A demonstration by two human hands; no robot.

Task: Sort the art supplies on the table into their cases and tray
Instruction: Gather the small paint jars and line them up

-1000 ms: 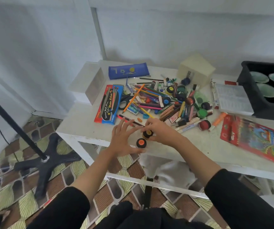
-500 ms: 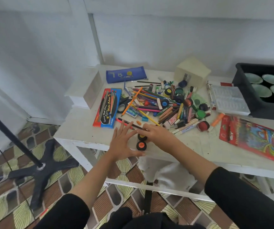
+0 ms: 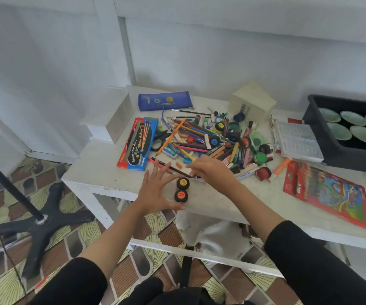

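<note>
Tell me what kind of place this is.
Probably a room in a home, used as a craft corner: a white table heaped with a pile of art supplies, a patterned tiled floor beneath, and a black tripod stand beside it.

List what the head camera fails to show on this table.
- Black tray: its right part is cut off by the frame edge.
- Right hand: fingertips curl downward, so any grip is hidden.
- Supply pile: items overlap, and lower ones are covered.
- Paint pot label: too small to read.
</note>
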